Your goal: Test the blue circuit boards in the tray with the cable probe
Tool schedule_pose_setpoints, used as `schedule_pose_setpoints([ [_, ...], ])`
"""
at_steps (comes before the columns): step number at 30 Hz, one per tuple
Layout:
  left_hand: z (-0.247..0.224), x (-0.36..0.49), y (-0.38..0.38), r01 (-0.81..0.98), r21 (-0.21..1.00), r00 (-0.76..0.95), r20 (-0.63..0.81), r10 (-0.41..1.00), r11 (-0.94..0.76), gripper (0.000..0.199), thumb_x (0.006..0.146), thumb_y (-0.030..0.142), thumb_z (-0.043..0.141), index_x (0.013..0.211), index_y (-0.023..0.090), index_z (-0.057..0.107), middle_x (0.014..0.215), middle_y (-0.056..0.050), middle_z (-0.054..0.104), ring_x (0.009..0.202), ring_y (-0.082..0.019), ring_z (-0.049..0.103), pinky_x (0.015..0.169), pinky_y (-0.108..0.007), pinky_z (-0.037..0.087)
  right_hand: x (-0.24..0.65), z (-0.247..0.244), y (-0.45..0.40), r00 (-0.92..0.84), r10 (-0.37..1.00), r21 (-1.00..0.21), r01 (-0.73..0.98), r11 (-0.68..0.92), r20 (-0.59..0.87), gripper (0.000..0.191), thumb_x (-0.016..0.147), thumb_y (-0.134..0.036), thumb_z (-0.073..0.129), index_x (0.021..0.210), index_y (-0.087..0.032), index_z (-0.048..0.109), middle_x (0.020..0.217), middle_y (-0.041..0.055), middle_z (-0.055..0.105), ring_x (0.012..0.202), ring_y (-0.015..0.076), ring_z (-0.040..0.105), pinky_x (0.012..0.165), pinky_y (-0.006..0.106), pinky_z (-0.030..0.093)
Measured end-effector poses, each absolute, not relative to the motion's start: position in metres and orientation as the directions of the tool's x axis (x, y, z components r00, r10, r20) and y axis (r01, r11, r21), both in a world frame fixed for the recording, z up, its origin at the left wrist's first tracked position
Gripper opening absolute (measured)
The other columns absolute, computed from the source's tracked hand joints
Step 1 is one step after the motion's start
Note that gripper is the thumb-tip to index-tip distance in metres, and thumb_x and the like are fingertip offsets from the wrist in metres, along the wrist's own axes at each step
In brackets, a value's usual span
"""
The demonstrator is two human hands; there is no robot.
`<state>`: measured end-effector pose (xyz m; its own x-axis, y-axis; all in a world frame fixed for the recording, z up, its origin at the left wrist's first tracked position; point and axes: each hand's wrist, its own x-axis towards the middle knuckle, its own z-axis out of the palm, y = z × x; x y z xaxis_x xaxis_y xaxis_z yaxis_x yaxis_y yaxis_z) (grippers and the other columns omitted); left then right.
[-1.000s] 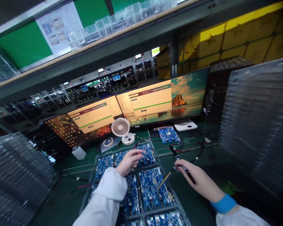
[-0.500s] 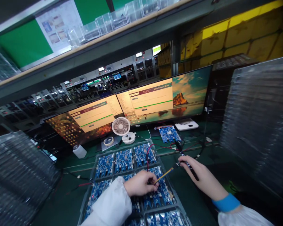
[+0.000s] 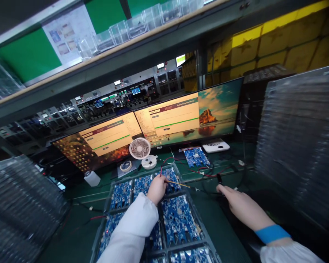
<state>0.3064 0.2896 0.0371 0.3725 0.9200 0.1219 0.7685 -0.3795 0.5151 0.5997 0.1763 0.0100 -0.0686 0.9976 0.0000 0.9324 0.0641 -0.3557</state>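
Observation:
My left hand (image 3: pixel 157 189) is over the upper right boards in the tray, fingers pinched on a thin yellow cable (image 3: pixel 178 183). A red wire (image 3: pixel 161 171) rises at its fingertips; whether the fingers hold it too is unclear. The cable runs right to a dark connector and black lead near my right hand (image 3: pixel 235 202). That hand is closed around a slim black pen-shaped tool (image 3: pixel 219 178), its lower part hidden by the fingers. Blue circuit boards (image 3: pixel 178 219) fill the compartments of the clear tray (image 3: pixel 168 250) below.
Two monitors (image 3: pixel 219 106) stand behind, with a white fan (image 3: pixel 139 148), a tape roll (image 3: pixel 125 166) and a separate blue board (image 3: pixel 196 157) before them. Stacked clear trays rise at left (image 3: pixel 22 208) and right (image 3: pixel 293 146). A shelf (image 3: pixel 112 58) crosses above.
My left hand has moved up and away over the tray with the yellow cable, uncovering a board. My right hand has shifted slightly right and down, still holding the black tool.

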Motion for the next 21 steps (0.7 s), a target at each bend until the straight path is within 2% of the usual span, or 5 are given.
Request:
schedule_pose_setpoints([
  [3, 0.03, 0.311, 0.3, 0.755, 0.566, 0.297, 0.157, 0.942, -0.332, 0.02, 0.075, 0.0, 0.059, 0.081, 0.016, 0.069, 0.086, -0.004, 0.068, 0.087, -0.017, 0.061, 0.087, -0.029, 0.046, 0.603, 0.007, 0.177, -0.041, 0.999, -0.347, 0.937, 0.027, -0.034, 0.06, 0.073, 0.008, 0.019, 0.12, -0.015, 0.048, 0.121, 0.0109, 0.056, 0.11, 0.0245, 0.056, 0.089, 0.038, 0.043],
  [6, 0.023, 0.316, 0.308, 0.74, 0.607, 0.238, 0.169, 0.956, -0.291, 0.017, 0.075, 0.001, 0.061, 0.081, 0.016, 0.069, 0.084, -0.003, 0.07, 0.085, -0.016, 0.062, 0.085, -0.028, 0.047, 0.604, 0.004, 0.177, -0.023, 0.997, -0.345, 0.939, -0.001, -0.067, 0.062, 0.074, 0.009, 0.018, 0.126, -0.014, 0.044, 0.125, 0.0126, 0.054, 0.112, 0.0237, 0.055, 0.091, 0.036, 0.043],
  [11, 0.012, 0.321, 0.318, 0.717, 0.651, 0.213, 0.139, 0.967, -0.251, 0.016, 0.076, 0.002, 0.061, 0.083, 0.015, 0.069, 0.085, -0.004, 0.071, 0.081, -0.014, 0.063, 0.082, -0.026, 0.049, 0.603, 0.003, 0.175, 0.021, 0.994, -0.328, 0.943, -0.056, -0.111, 0.059, 0.078, 0.005, 0.018, 0.127, -0.014, 0.044, 0.125, 0.0154, 0.054, 0.108, 0.0268, 0.058, 0.086, 0.038, 0.046],
  [21, 0.011, 0.321, 0.319, 0.737, 0.622, 0.25, 0.114, 0.962, -0.265, 0.018, 0.078, 0.005, 0.059, 0.09, 0.016, 0.069, 0.083, -0.003, 0.07, 0.08, -0.015, 0.063, 0.083, -0.029, 0.05, 0.604, 0.003, 0.175, -0.002, 0.99, -0.343, 0.938, -0.046, -0.138, 0.061, 0.073, 0.008, 0.021, 0.124, -0.014, 0.047, 0.121, 0.013, 0.056, 0.108, 0.0233, 0.056, 0.09, 0.035, 0.044],
])
